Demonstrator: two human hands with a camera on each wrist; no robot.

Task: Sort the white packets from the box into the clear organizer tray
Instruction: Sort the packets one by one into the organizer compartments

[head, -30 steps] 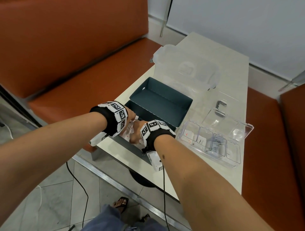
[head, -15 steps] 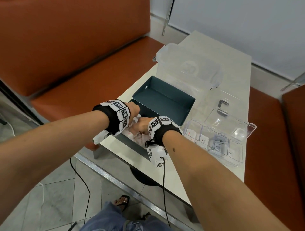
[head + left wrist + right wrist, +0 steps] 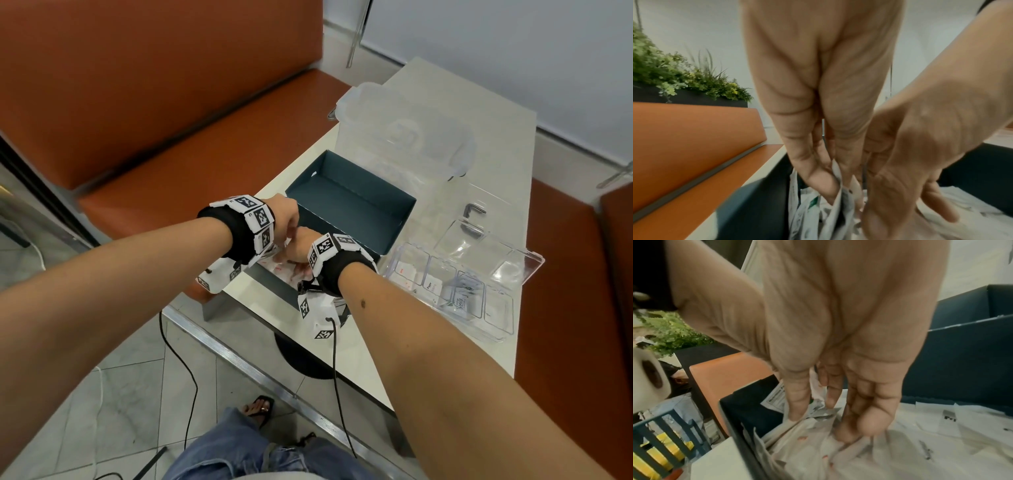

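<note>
Your left hand (image 3: pixel 818 97) points down into the dark box (image 3: pixel 756 211), its fingertips (image 3: pixel 826 186) pinching white packets (image 3: pixel 813 211) printed in green. Your right hand (image 3: pixel 920 146) comes in from the right, touching the left, fingers reaching down among more white packets (image 3: pixel 962 209). To the left runs an orange bench (image 3: pixel 694 146), with green plants (image 3: pixel 674 73) in a dark planter behind it.

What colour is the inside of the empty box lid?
Dark teal blue; the empty box lid shows best in the head view.
</note>
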